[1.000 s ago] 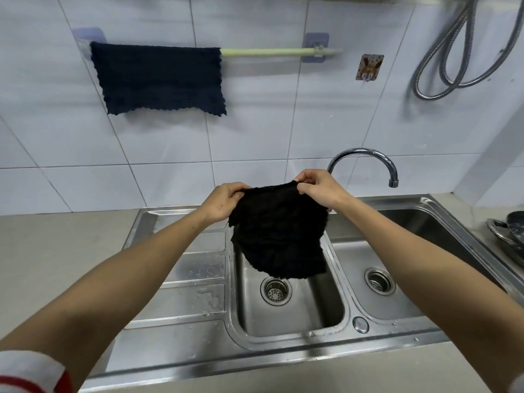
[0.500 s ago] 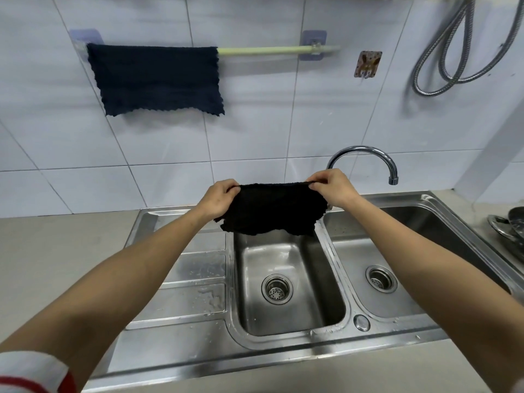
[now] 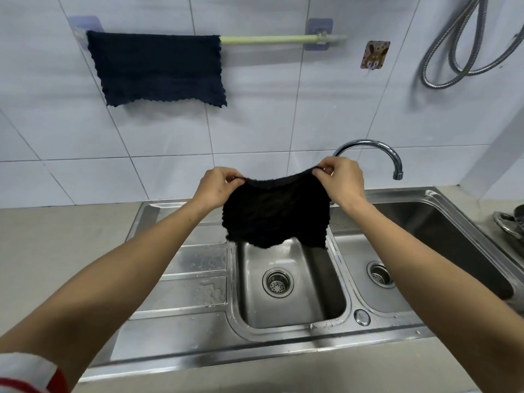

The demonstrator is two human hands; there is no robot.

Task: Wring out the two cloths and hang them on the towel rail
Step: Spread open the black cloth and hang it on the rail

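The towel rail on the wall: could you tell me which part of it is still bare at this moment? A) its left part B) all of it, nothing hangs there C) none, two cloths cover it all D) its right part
D: one dark blue cloth hangs over the left part of the towel rail, leaving the green bar bare to its right, while the left hand and right hand hold the black cloth above the sink.
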